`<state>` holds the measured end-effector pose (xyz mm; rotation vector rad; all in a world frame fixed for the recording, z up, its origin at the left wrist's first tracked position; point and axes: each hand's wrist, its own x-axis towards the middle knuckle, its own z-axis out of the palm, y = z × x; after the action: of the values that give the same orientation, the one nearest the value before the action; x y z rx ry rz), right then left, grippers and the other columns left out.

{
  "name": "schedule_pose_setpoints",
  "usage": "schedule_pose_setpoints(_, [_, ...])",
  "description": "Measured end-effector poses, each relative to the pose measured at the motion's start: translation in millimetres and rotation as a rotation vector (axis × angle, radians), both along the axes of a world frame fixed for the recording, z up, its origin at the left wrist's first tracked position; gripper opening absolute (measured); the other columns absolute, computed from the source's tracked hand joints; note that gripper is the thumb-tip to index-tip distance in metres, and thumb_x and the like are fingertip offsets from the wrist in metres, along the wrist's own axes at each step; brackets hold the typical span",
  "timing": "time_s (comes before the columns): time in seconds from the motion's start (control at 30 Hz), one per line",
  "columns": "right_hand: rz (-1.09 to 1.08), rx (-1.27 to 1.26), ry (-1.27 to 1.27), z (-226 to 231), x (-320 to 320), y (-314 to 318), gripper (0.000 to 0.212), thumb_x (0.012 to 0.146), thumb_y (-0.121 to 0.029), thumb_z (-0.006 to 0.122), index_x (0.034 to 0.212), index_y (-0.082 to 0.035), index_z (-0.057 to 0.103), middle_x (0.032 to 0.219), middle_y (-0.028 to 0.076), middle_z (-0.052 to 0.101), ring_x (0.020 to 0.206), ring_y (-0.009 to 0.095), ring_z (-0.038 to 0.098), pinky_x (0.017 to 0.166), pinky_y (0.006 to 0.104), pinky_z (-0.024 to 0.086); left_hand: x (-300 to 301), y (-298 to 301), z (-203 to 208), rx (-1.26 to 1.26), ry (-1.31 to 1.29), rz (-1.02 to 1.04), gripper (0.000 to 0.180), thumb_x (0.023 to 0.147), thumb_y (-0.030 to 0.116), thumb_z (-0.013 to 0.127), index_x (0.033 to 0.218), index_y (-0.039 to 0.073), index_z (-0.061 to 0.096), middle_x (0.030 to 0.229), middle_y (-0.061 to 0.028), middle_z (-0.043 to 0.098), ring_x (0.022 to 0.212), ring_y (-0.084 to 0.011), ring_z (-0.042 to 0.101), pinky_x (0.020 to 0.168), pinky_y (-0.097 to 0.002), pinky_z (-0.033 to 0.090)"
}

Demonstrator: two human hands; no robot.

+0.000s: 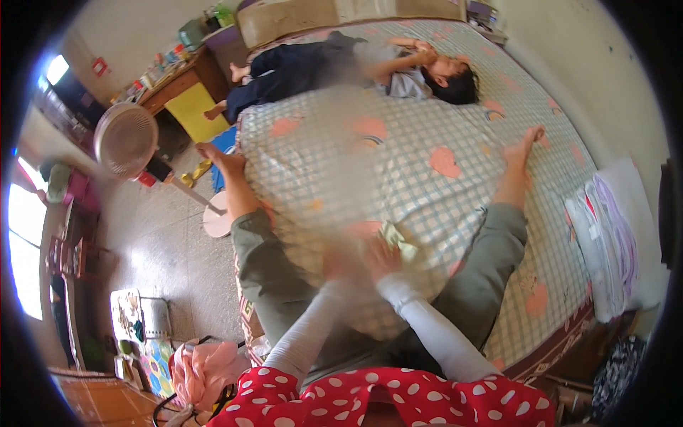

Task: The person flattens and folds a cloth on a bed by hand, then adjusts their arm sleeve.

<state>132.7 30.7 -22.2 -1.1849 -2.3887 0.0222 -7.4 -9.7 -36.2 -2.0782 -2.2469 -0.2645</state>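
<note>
Bed, wide, spread with a checked sheet printed with pink and peach shapes; dark patterned border along the near edge.

Cloth, large, checked in the same pattern, bunched in a blurred mound over the lap, between 2 outstretched legs in grey-green trousers. Left foot past the bed's left edge, right foot resting on the sheet.

Left hand, white-sleeved, pressed against the near side of the cloth mound; heavily blurred, grip not to be told.

Right hand, white-sleeved, just beside the left hand, fingers lying on the cloth; grip blurred as well, cannot tell whether clenched or released. Small pale yellow-green scrap touching the fingertips, kind unclear.

Red garment with white dots at the lower edge, below both sleeves.

Second person lying across the far end of the bed, dark trousers, grey top, 1 arm raised, well apart from the hands.

Stack of folded fabrics, white with red and purple stripes, at the bed's right edge.

Standing fan on the floor to the left, round pale base near the bed.

Wooden desk beyond the fan, cluttered on top, yellow panel below.

Pink bundle on the floor at lower left.
</note>
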Motion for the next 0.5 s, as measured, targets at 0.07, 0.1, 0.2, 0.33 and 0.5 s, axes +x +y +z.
schedule_pose_setpoints(0.07, [0.019,-0.145,0.137,5.1,26.7,-23.1,0.037,0.075,-0.015,0.044,0.111,-0.008,0.049,0.12,0.014,0.042,0.115,0.03,0.035,0.093,0.0433,0.029,27.6,-2.7,13.1,-0.107,-0.126,-0.024,0.061,0.072,0.03,0.052,0.124,0.006,0.032,0.126,-0.0155,0.033,0.117,-0.03,0.032,0.093,-0.0441,0.028])
schedule_pose_setpoints(0.1, [0.002,-0.272,0.252,10.0,35.7,-35.6,0.035,0.075,-0.012,0.043,0.108,-0.006,0.051,0.117,0.016,0.045,0.113,0.03,0.038,0.093,0.0389,0.031,48.5,-12.8,67.4,-0.235,-0.242,0.019,0.058,0.073,0.026,0.051,0.123,0.002,0.032,0.123,-0.0172,0.037,0.114,-0.0301,0.036,0.092,-0.04,0.032])
schedule_pose_setpoints(0.2, [0.063,-0.446,0.39,13.2,34.9,-55.2,0.031,0.071,-0.003,0.043,0.1,-0.003,0.054,0.104,0.018,0.052,0.102,0.033,0.046,0.087,0.0357,0.037,43.2,-40.1,54.6,-0.23,-0.304,-0.079,0.049,0.074,0.02,0.051,0.117,0.001,0.039,0.111,-0.0192,0.046,0.099,-0.031,0.049,0.082,-0.0367,0.041])
schedule_pose_setpoints(0.33, [0.051,-0.394,0.442,16.1,39.6,-45.0,0.03,0.07,-0.001,0.044,0.098,-0.001,0.054,0.093,0.02,0.055,0.088,0.037,0.052,0.076,0.0376,0.042,44.2,-50.4,25.1,-0.086,-0.464,-0.152,0.031,0.075,0.019,0.05,0.105,0.011,0.051,0.12,-0.014,0.044,0.088,-0.0309,0.056,0.067,-0.0399,0.049])
schedule_pose_setpoints(0.5, [0.157,-0.461,0.805,34.0,20.7,20.7,0.029,0.084,-0.009,0.04,0.108,0.003,0.051,0.107,0.013,0.053,0.098,0.023,0.051,0.085,0.0326,0.04,28.2,15.5,46.0,0.366,-0.237,-0.317,0.04,0.072,0.015,0.054,0.11,0.007,0.047,0.111,-0.0128,0.049,0.096,-0.028,0.053,0.073,-0.035,0.049])
